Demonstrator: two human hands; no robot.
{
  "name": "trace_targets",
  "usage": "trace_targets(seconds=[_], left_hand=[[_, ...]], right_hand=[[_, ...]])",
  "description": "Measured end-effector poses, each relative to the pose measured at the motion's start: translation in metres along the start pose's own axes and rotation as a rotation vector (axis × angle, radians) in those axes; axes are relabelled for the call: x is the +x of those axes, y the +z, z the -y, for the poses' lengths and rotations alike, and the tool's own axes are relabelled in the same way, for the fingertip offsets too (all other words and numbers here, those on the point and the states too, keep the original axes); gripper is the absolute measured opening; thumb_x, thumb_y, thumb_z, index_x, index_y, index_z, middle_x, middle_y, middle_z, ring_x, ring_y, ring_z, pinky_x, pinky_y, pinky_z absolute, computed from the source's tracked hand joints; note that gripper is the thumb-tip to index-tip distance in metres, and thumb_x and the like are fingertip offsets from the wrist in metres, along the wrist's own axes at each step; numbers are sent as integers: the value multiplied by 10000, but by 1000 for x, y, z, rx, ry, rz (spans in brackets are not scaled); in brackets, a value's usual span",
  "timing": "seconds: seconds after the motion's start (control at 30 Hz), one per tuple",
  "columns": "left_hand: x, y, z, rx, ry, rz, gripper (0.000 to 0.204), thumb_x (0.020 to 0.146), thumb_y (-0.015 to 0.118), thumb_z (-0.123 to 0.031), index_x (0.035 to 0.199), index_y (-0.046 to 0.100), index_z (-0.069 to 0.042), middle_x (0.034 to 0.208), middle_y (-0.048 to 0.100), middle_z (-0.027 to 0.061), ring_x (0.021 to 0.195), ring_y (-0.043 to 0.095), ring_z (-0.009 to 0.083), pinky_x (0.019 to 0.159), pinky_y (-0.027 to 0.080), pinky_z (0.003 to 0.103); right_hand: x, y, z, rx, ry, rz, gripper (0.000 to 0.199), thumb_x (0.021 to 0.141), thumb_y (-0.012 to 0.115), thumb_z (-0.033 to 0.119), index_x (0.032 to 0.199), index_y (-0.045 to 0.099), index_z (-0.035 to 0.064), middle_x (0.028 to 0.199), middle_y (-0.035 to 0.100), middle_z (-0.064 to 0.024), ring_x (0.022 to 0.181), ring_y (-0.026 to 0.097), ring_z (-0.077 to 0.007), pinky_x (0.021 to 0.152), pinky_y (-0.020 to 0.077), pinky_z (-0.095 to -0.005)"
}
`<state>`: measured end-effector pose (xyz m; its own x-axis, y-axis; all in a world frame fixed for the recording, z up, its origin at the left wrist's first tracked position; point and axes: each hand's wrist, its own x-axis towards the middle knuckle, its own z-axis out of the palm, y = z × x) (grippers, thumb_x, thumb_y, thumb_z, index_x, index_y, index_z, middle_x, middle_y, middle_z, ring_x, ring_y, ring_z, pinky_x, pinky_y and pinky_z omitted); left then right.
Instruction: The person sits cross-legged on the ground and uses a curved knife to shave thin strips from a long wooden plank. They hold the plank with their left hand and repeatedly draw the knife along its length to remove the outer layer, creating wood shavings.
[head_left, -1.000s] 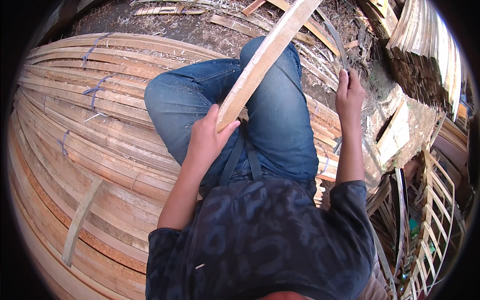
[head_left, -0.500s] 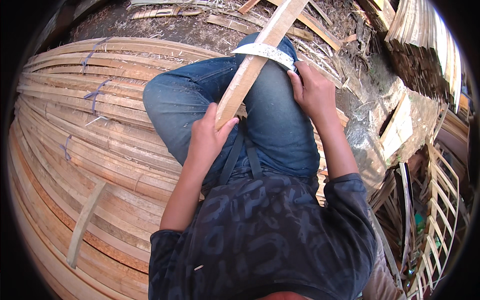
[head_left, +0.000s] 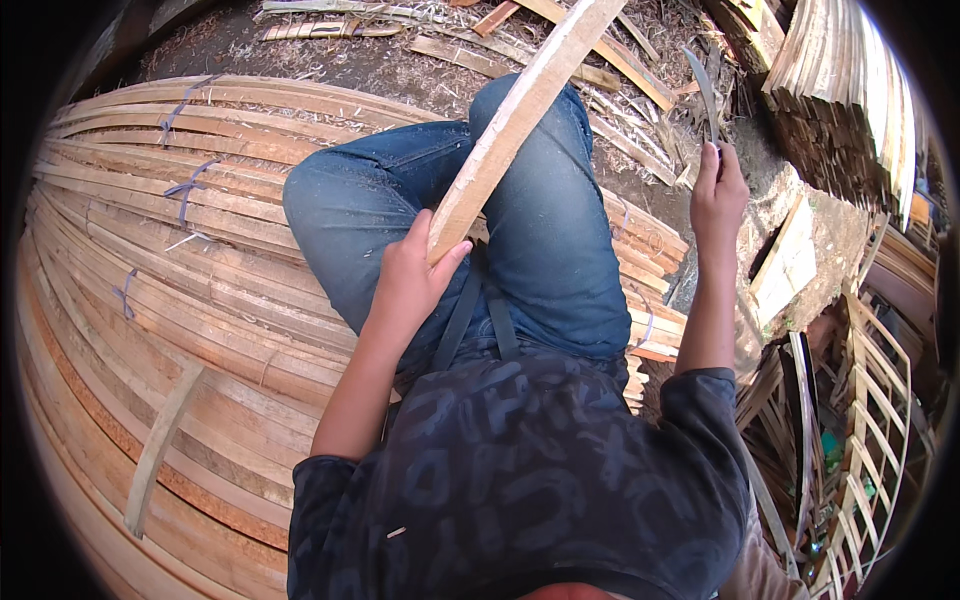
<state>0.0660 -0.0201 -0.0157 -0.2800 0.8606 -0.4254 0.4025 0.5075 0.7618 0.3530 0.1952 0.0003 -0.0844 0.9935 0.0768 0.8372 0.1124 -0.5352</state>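
"From the head camera, how's the left hand (head_left: 410, 277)?"
"Closed round the near end of a wooden slat (head_left: 518, 133), thumb along one side."
"And the right hand (head_left: 719, 196)?"
"Curled tight on a curved-bladed knife (head_left: 709, 92), out to the right, its blade well apart from the slat."
"The slat itself?"
"Pale tan, with a whitish, rough-looking left edge, slanting up across the blue jeans (head_left: 555, 255) to the picture's top."

Seated, gripping with left hand (head_left: 412, 268) over bent left leg (head_left: 345, 225), slanting left forearm (head_left: 352, 400) inward; holding right hand (head_left: 719, 190) out to the right, well apart, with fingers (head_left: 731, 157) curled, stretching right forearm (head_left: 711, 310) forward.
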Motion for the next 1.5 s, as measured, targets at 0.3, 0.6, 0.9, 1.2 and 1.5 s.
trace_targets(seconds=[0.3, 0.6, 0.9, 1.2, 1.5], left_hand=[[-1, 3, 7, 19, 39, -51, 388, 859, 747, -204, 1063, 543, 57, 682, 645, 107, 542, 624, 125, 497, 491, 277], [-1, 1, 4, 16, 33, -38, 359, 863, 742, -202, 1030, 537, 42, 684, 649, 116, 541, 627, 131, 498, 493, 281], [-2, -2, -1, -67, -44, 19, 389, 866, 727, -257, 1045, 521, 20, 832, 652, 283, 807, 659, 453, 630, 511, 455], [-3, 3, -3, 102, 32, -60, 346, 867, 731, -205, 1032, 541, 33, 705, 648, 193, 619, 660, 278, 534, 502, 359], [-4, 1, -8, 132, 55, -73, 381, 873, 721, -240, 1045, 530, 40, 726, 639, 255, 682, 659, 401, 569, 500, 441]], right_hand=[[-46, 51, 77, 12, -441, 335, 243, 941, 600, 317, 968, 583, 76, 728, 635, -138, 621, 638, -362, 538, 498, -458], [-10, 54, 49, -77, -418, 159, 265, 948, 591, 338, 970, 616, 76, 719, 636, -143, 624, 646, -347, 560, 489, -448], [6, 14, -43, 110, 149, -47, 310, 995, 540, 281, 980, 624, -17, 639, 540, -86, 599, 488, -142, 576, 411, -319], [-18, 47, 66, 151, -225, 142, 235, 937, 620, 281, 992, 644, 54, 683, 635, -146, 621, 636, -335, 569, 478, -428], [37, 61, 41, -104, -371, 112, 287, 974, 557, 328, 972, 621, 48, 712, 648, -145, 674, 652, -359, 584, 497, -438]])
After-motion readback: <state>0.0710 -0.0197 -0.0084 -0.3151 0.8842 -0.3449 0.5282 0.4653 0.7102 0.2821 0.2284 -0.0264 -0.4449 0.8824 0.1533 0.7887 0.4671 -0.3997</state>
